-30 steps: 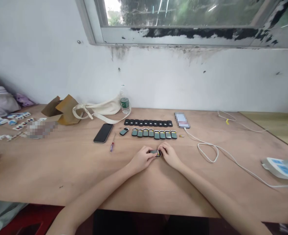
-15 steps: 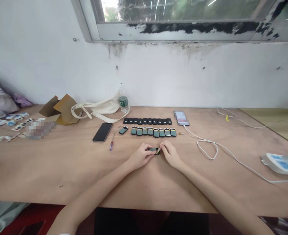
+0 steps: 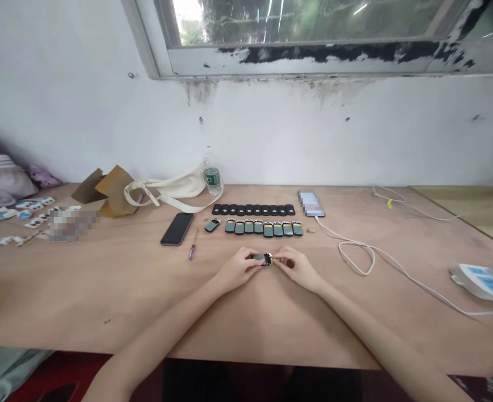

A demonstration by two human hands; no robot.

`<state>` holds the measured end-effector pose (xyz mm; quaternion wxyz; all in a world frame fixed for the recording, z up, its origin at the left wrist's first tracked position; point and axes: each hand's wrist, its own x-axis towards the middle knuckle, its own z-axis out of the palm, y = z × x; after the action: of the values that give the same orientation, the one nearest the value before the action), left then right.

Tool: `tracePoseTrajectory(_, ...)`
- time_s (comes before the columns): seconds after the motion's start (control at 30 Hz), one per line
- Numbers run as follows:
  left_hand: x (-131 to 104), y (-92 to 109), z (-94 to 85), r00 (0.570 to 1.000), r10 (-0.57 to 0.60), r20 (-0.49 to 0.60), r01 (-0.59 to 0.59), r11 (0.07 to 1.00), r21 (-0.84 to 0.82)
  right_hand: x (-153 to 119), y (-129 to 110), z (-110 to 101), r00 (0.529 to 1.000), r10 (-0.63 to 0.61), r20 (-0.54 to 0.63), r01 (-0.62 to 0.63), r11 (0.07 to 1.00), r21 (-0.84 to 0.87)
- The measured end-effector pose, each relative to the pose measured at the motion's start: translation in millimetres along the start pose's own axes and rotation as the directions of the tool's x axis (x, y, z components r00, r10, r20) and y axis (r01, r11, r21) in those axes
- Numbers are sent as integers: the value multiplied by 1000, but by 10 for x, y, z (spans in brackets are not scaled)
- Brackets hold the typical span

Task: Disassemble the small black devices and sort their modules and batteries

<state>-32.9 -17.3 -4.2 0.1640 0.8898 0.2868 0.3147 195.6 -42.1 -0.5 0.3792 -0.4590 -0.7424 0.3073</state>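
Note:
A small dark device with a grey-green face (image 3: 261, 259) lies sideways near the table's middle. My left hand (image 3: 240, 269) pinches its left end. At its right end, my right hand (image 3: 297, 268) has thumb and forefinger together around a small yellowish part (image 3: 273, 259), too small to make out fully. Beyond my hands stands a row of similar open devices (image 3: 268, 229), with one tilted device (image 3: 212, 225) at its left. A row of black covers (image 3: 257, 210) lies behind them. A small battery-like piece (image 3: 310, 230) rests right of the devices.
Left of my hands lie a screwdriver (image 3: 193, 245) and a black phone (image 3: 177, 229). Farther back are a bottle (image 3: 212, 176), a cream bag (image 3: 179, 185) and a brown paper bag (image 3: 118, 192). A lit phone (image 3: 311, 204) with a white cable (image 3: 361, 243) lies right.
My right hand has shifted slightly right and lowered its fingers to the device's end; the yellowish part no longer lies slanted over the device. The view has tilted slightly.

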Motion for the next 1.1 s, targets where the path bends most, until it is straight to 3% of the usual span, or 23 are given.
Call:
tracePoseTrajectory(0.1,-8,12,-4,996,34,-85,-29,998,58,44,130,-150,997,-77,7,77,986,-147)
tracePoseTrajectory(0.2,-3,-3,-38,979,50,-198,-28,993,113,95,327,-361,992,-94,-81,68,959,-276)
tracePoseTrajectory(0.3,19,-61,-131,949,3,-315,46,988,149,109,522,-592,977,-110,-181,30,917,-397)
tracePoseTrajectory(0.5,60,-308,-337,797,-205,-568,362,915,177,65,801,-862,970,-68,-233,-54,876,-479)
tracePoseTrajectory(0.63,21,-514,-383,771,-261,-581,485,831,271,66,895,-854,950,-125,-287,-45,853,-520)
tracePoseTrajectory(0.8,-18,-711,-376,773,-273,-572,526,781,337,69,921,-811,932,-189,-310,-23,822,-570)
tracePoseTrajectory(1.1,29,-793,-373,804,-320,-501,549,725,417,67,837,-750,939,-160,-303,-53,806,-590)
